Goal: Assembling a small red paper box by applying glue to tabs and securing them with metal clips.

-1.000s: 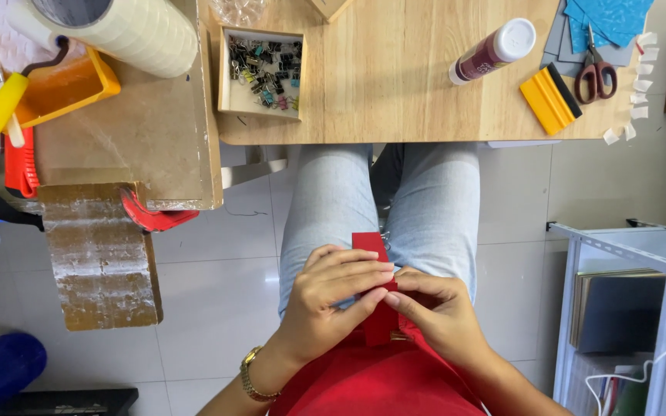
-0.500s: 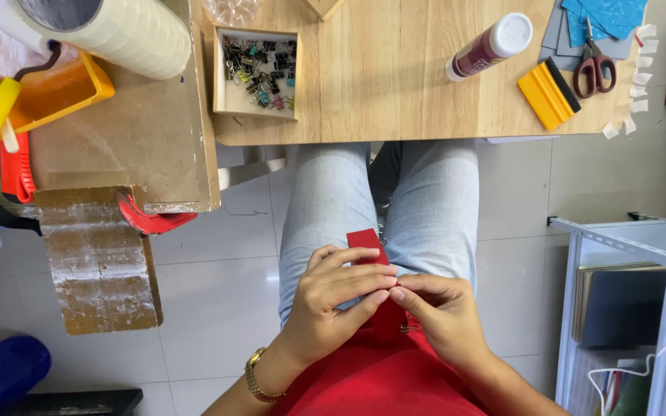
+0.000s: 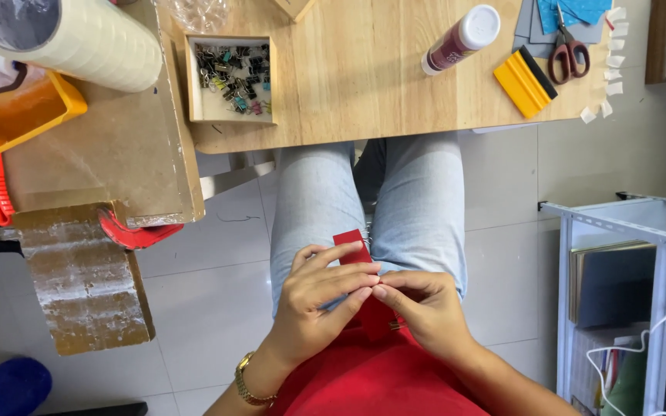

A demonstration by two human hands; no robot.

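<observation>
Red strip (image 3: 354, 245) right there in the lap, a narrow piece of what looks like felt or stiff paper, lying over the knees and pointing away from the body. Its far end pokes out just past the left fingers (image 3: 348, 266); the near end drops below the fingertips toward the red shirt (image 3: 379, 381). It looks light, thin and bendy, likely to flop if held by one end only, so the best hold seems to be a pinch on the flat faces near the middle, thumb under and fingers on top.

Left hand (image 3: 314, 296) lies over the strip, fingers stretched long and pressed down on it, grasping it against the thumb. Right hand (image 3: 425, 308) meets it tip to tip, fingers curled in a fine pinch at the strip's edge; something small and metallic glints just below those fingers, too small to name. A gold bracelet (image 3: 250, 383) sits on the left wrist.

Beyond the fingers, the jeans (image 3: 418, 208), then the wooden worktop (image 3: 364, 85). Up there: a shallow box of binder clips (image 3: 230, 77) ahead of the left fingers, a bottle (image 3: 460, 38) lying on its side ahead of the right, then a yellow scraper (image 3: 524, 81) and scissors (image 3: 568, 52) farther right. A big tape roll (image 3: 71, 35) sits far left.
</observation>
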